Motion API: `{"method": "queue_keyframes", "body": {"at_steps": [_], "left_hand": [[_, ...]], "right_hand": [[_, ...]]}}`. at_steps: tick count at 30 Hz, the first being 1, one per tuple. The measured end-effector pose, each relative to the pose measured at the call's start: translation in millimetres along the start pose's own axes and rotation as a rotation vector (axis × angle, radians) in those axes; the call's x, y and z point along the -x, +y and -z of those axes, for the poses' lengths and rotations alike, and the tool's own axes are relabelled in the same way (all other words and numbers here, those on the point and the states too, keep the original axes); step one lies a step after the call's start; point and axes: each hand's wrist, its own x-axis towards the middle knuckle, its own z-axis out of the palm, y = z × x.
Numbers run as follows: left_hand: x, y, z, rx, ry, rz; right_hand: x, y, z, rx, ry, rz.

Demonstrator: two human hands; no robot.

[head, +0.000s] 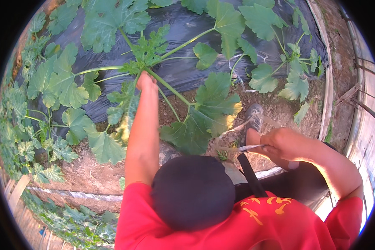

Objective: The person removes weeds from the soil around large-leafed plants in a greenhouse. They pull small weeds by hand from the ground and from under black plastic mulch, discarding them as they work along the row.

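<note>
My left hand (147, 82) reaches in at the crown of a squash plant (140, 65), closed about the base of its stems. Leaf stalks spread outward around that hand, and its fingertips are partly hidden. Pinched in my right hand (282, 142), on the other side, is a whitish plastic strip (249, 147). Loose, blurred lengths of the strip trail off to the left and up past a shoe (254, 113). A broad squash leaf (203, 117) with yellowed edges hangs between my two hands.
Black plastic mulch film (181, 34) covers the bed beneath the plants. A smaller squash plant (290, 59) grows at right, and more foliage (15, 125) crowds the left. Pale tape or hose (326, 72) runs along the right. Bare soil (93, 175) lies near my feet.
</note>
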Motion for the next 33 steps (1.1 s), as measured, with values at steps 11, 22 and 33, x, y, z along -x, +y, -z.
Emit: {"method": "queue_keyframes", "body": {"at_steps": [11, 22, 33], "left_hand": [[237, 45, 83, -0.649, -1.406, -0.419], [229, -22, 147, -0.939, -1.848, 0.591], [193, -37, 146, -1.272, -1.579, -0.239]], "right_hand": [[-7, 13, -52, 0.001, -0.028, 0.111], [-30, 44, -83, 0.070, 0.110, 0.048], [-106, 89, -38, 0.860, 0.271, 0.031]]}}
